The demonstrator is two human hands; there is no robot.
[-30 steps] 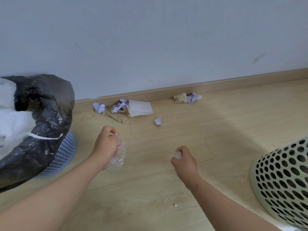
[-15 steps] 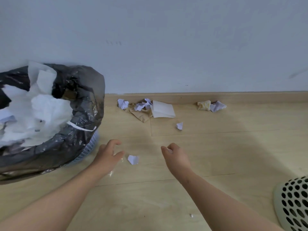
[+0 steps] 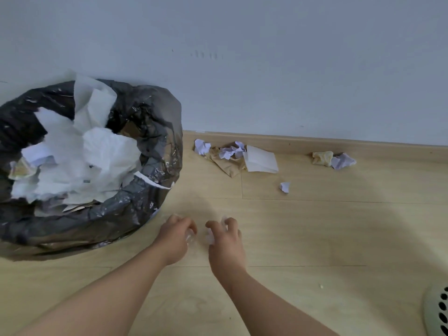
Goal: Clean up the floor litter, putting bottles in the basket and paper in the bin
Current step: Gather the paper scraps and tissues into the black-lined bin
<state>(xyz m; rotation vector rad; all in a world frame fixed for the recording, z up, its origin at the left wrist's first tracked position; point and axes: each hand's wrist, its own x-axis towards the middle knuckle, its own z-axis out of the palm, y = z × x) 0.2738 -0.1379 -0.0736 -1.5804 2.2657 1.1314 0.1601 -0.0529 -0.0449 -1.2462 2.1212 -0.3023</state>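
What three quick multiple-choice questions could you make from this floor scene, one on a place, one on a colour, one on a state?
1. Where is the folded white paper?
A. by the baseboard
B. inside the bin
C. under a hand

2. What colour is the bin liner?
A. red
B. black
C. yellow

3. How full is the bin?
A. empty
B. holding one scrap
C. heaped with paper

Answers:
1. A, it lies on the floor against the wall's wooden strip.
2. B, glossy black plastic wraps the rim.
3. C, white sheets pile up to the top.
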